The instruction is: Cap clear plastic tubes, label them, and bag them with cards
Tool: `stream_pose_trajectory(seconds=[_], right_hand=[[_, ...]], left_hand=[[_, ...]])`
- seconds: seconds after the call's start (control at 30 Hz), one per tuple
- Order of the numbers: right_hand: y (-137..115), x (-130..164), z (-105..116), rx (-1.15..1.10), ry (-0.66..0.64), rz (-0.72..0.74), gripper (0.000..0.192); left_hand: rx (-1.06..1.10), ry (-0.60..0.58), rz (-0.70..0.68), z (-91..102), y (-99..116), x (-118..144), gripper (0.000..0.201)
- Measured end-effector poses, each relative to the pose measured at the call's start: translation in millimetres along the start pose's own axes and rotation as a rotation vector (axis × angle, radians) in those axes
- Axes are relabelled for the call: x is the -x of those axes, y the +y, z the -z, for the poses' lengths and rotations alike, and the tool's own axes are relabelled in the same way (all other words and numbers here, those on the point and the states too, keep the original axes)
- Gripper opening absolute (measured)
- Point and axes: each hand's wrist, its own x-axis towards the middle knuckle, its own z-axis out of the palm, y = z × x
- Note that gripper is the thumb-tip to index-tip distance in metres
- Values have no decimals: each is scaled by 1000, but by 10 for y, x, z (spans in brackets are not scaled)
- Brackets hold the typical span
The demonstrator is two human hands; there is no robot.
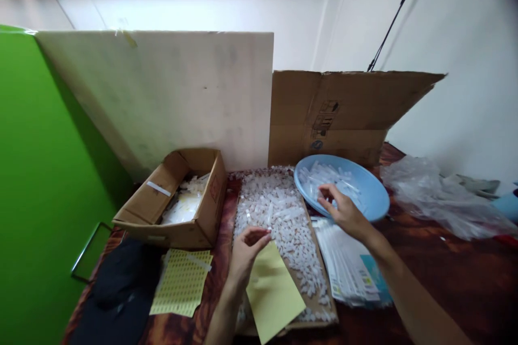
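My left hand (246,252) is over a cardboard tray (329,315) covered with small white plastic pieces (297,245). Its thumb and index fingertip are pinched together, and what lies between them is too small to make out. A plain yellow sheet (275,294) rests on the tray just beside this hand. My right hand (343,209) is at the near side of a light blue basin (374,194), with thumb and index finger curved and a gap between the tips. Inside the basin lie many clear plastic tubes (329,175); no tube shows clearly in the fingers.
An open cardboard box (210,229) with white pieces stands left. Before it lie a yellow label sheet (182,285) and black cloth (117,285). Stacked printed packets (348,269) sit below the basin; crumpled clear plastic (433,191) is right. Cardboard panels (348,102) and a green panel (48,172) border the table.
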Motion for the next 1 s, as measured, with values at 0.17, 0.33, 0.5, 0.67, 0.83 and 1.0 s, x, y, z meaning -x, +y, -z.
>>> stream_pose_trajectory(seconds=[0.17, 0.33, 0.5, 0.67, 0.83, 1.0], right_hand=[[-711, 533, -360, -206, -121, 149, 35], [-847, 764, -796, -421, -64, 3, 26], [-873, 765, -1099, -753, 418, -293, 28], [-980, 700, -1151, -762, 372, -338, 37], [-983, 669, -1135, -770, 279, -247, 33], [-933, 691, -1127, -893, 72, -200, 30]], left_hand=[[43, 41, -39, -64, 178, 38, 28], [15, -47, -47, -95, 290, 99, 25], [-49, 0, -72, -115, 331, 114, 27], [-56, 56, -94, -192, 326, 97, 29], [-125, 74, -125, -126, 317, 91, 24], [-276, 11, -191, 5, 443, 62, 13]])
